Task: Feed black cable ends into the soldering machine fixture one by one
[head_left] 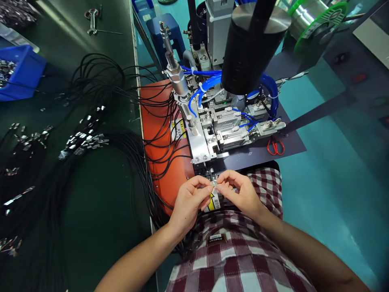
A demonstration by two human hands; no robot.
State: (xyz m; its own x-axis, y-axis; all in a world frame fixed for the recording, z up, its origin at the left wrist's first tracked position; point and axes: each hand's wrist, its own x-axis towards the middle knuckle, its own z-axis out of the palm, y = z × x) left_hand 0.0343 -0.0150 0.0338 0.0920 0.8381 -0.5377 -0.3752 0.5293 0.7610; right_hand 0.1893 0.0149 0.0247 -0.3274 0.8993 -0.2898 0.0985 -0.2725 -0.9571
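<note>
My left hand (pixel 194 198) and my right hand (pixel 238 192) meet fingertip to fingertip just in front of the machine (pixel 231 129). Thumb and forefinger of each are pinched together. Between them shows a tiny shiny piece (pixel 214 185), too small to name; which hand grips it is hard to tell. Beneath the hands is a yellow and white warning label (pixel 214 202). Several black cables (pixel 161 162) run across the orange-red machine cover (pixel 165 184) to the left of my left hand.
Bundles of cables with metal connector ends (pixel 83 140) lie on the dark table (pixel 100 227) at left. A blue bin (pixel 22 77) of small metal parts and a wrench (pixel 92 22) sit farther back. Red-handled scissors (pixel 276 147) rest right of the machine; a wire spool (pixel 316 20) stands behind.
</note>
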